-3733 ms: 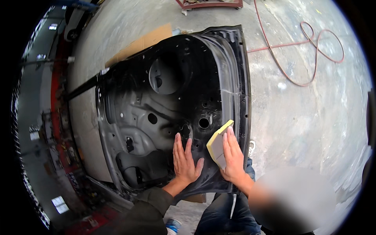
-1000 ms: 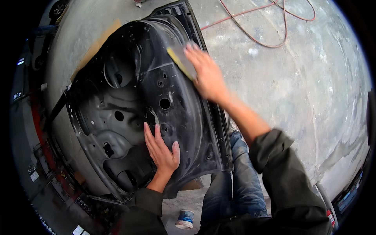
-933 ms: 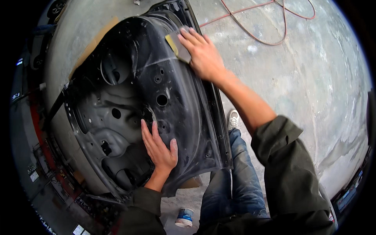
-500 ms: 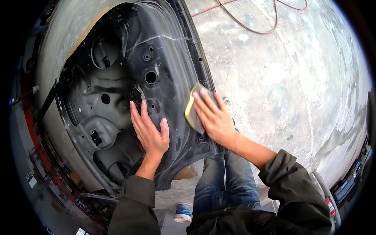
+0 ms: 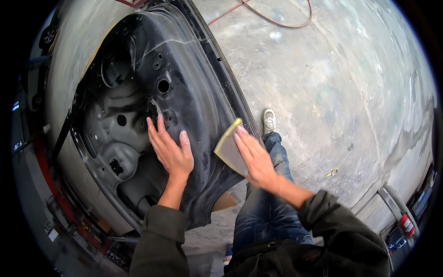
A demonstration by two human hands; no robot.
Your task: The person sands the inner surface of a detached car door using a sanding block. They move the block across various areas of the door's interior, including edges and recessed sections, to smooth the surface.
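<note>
A black car door shell point(image 5: 194, 106), its hollow inner side up with holes and scuffed, greyish patches, fills the left and middle of the view. My left hand point(image 5: 173, 157) lies on it with fingers stretched out, beside a cut-out right of the grey recess. My right hand point(image 5: 256, 164) grips a grey sanding pad point(image 5: 226, 150) with a yellow edge, pressed against the lower right border of the door; the hand is slightly smeared and covers part of the pad.
Concrete floor point(image 5: 332, 92) carries a red hose point(image 5: 286, 25) and a small yellow loop point(image 5: 332, 172). My shoe point(image 5: 269, 121) shows right of the door, cardboard point(image 5: 224, 201) beneath it. A metal frame point(image 5: 385, 198) with a red cylinder point(image 5: 406, 226) stands lower right; car wheels point(image 5: 48, 37) are far left.
Over the last second my right hand and the pad moved from the upper right border down to its lower end. My left hand stays on the panel; the view has shifted.
</note>
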